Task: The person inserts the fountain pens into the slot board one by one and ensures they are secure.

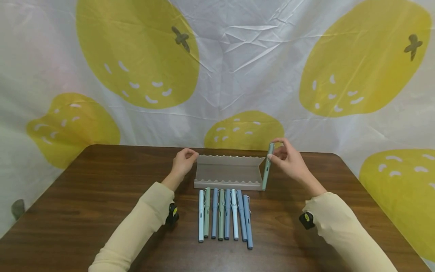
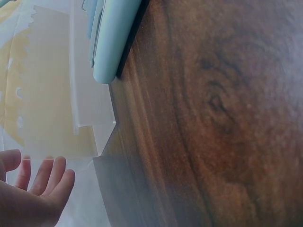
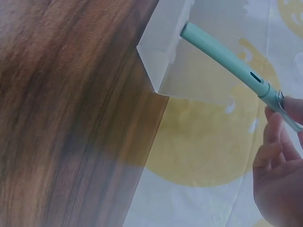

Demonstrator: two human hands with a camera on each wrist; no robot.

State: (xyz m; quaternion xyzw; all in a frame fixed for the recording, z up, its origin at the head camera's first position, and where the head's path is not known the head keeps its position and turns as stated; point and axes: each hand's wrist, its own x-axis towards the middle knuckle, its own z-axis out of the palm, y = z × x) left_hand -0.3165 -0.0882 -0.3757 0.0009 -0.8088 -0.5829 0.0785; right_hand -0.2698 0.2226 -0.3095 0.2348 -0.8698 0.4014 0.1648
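A frosted, translucent pen holder (image 1: 227, 172) with scalloped front and back edges stands on the table. My left hand (image 1: 184, 163) pinches its back left corner with thumb and fingertips; the left wrist view shows that hand (image 2: 35, 194) at the holder's end. At the right end, my right hand (image 1: 289, 158) grips a light green pen (image 1: 267, 168) by its clip end. This pen slants steeply, its lower end beside the holder's front right corner. In the right wrist view the pen (image 3: 222, 56) crosses in front of the holder (image 3: 163, 52), thumb and fingers around its clip.
Several capped pens (image 1: 221, 215) in pale blue, green and darker blue lie side by side in front of the holder, pointing toward it. The brown wooden table (image 1: 102, 196) ends at a hanging white cloth (image 1: 217, 75) with yellow lemon prints.
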